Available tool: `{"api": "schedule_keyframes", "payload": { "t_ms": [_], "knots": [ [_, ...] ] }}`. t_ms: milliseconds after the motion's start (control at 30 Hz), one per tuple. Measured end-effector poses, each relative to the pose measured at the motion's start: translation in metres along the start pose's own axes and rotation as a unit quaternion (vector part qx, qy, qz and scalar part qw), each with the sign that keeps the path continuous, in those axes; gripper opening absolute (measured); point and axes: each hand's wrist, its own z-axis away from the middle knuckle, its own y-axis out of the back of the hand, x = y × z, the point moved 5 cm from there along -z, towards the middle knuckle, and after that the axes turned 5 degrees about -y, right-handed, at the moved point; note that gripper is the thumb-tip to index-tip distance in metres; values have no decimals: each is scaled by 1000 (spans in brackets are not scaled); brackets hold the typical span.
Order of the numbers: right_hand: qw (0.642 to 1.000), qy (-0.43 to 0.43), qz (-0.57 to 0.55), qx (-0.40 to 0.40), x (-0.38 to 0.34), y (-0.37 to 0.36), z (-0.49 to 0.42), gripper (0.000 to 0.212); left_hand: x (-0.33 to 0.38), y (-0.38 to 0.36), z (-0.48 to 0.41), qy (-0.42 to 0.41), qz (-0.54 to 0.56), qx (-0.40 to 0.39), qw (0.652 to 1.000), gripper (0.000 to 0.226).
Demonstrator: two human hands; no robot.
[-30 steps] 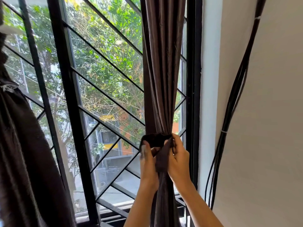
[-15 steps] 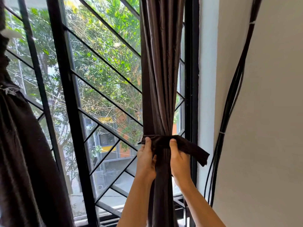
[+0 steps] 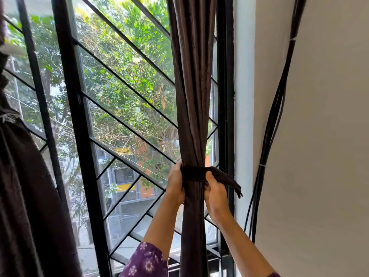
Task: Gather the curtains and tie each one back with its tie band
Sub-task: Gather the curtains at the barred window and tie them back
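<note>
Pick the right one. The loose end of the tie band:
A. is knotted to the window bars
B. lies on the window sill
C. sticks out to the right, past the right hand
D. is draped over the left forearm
C: the tie band wraps the gathered curtain, and its free end juts right past the right hand, drooping in front of the window frame.

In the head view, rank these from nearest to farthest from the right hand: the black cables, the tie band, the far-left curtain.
From the right hand:
1. tie band, in its grip.
2. black cables, on the wall to its right.
3. far-left curtain, across the window.
</note>
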Motion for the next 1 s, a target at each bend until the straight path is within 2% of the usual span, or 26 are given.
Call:
{"api": "schedule_keyframes", "payload": {
  "t_ms": [233, 467, 567, 633, 733, 900, 1000],
  "knots": [
    [1000, 17, 7, -6, -14, 7, 3, 30, -6, -11, -8, 23, -43, -75, 996, 39],
    [987, 111, 96, 65, -24, 26, 7, 8, -10, -21, -12, 30, -57, -107, 992, 37],
    [982, 124, 132, 61, -32, 30, 11, 7, -11, -27, -12, 40, -61, -130, 989, 37],
    [986, 101, 128, 46, -34, 33, 11, 10, -11, -30, -12, 46, -64, -146, 986, 41],
    [984, 122, 129, 16, -37, 39, 7, 14, -13, -33, -13, 62, -74, -169, 981, 51],
    [991, 101, 86, 11, -36, 52, 2, 20, -10, -40, -7, 89, -100, -195, 972, 30],
    [993, 91, 75, -28, -40, 58, -3, 48, -11, -45, -6, 111, -116, -226, 961, 18]
  ]
}}
